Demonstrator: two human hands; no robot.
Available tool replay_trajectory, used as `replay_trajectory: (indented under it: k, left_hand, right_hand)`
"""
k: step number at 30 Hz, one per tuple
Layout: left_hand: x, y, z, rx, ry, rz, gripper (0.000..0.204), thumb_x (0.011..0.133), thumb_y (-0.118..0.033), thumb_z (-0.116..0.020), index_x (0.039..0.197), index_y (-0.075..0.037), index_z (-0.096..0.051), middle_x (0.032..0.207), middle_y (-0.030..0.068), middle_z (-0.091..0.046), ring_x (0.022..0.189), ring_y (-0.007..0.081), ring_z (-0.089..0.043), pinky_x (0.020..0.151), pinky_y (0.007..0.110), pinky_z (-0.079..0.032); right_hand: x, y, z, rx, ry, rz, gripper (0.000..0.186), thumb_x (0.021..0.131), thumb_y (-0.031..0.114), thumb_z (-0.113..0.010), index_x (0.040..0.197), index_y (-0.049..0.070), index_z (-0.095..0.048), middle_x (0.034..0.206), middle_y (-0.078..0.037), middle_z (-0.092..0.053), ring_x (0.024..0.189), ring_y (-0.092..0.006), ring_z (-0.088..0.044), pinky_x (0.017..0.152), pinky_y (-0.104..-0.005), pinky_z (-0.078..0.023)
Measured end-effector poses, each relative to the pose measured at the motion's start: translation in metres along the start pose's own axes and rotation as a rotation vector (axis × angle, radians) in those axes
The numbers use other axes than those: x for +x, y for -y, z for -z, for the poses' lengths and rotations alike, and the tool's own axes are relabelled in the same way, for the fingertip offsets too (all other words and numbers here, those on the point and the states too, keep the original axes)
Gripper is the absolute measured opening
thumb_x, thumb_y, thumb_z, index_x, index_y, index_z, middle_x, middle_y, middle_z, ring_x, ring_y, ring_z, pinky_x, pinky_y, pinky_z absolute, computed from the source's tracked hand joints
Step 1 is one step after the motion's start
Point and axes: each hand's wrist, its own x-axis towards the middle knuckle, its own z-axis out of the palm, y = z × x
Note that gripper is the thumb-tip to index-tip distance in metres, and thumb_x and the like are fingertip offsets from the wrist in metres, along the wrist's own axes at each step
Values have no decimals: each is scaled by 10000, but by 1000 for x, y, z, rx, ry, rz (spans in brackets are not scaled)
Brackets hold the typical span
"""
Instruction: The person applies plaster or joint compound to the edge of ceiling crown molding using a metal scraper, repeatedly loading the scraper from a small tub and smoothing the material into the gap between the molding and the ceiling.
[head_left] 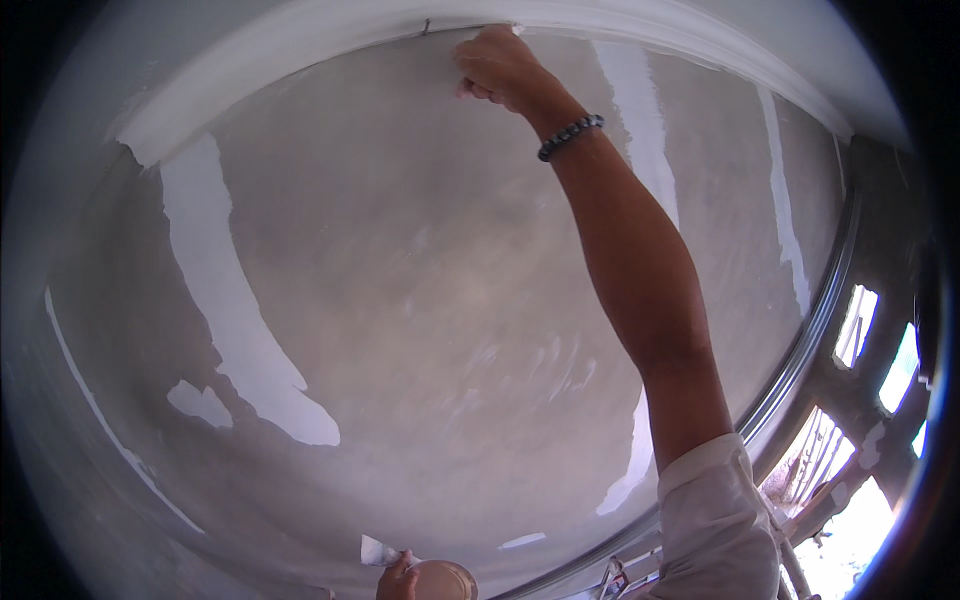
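My right arm reaches up across a grey plastered surface, a dark beaded bracelet at the wrist. The right hand is closed against the edge of the white cornice. What its fingers hold, if anything, is hidden; a small whitish bit shows beside the knuckles. Low in the view, only part of my left hand shows. Its fingers are closed on a putty knife with a pale, smeared blade. Right beside this hand is a round tan object, cut off by the lower edge.
White filler bands run down the grey surface, with another band behind my forearm. A small dark hook or wire sticks out by the cornice. Metal rails curve along the right, beside bright wall openings.
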Motion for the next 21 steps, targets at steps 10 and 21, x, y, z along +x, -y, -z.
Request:
replay_trajectory:
  k: [10, 21]
  left_hand:
    - [-6, 53, -3, -109, -24, -33, 448, 938, -220, -486, 1312, 25, -447, 1325, 199, -473, 1254, 275, -415, 1056, 339, -301]
    - [6, 80, -60, -123, -102, -56, 429, 945, -213, -484, 1292, 39, -459, 1290, 229, -495, 1216, 303, -456, 1038, 351, -335]
  right_hand:
    - [0, 38, -13, 468, 61, -314, 174, 783, 112, -552, 765, -50, -613, 622, -114, -607, 427, -92, -479, 379, -225, -372]
    - [-24, 10, 59, -763, 347, -78, 575, 794, 25, -508, 1343, 189, -449, 931, -157, -637, 648, -310, -643, 589, -410, -548]
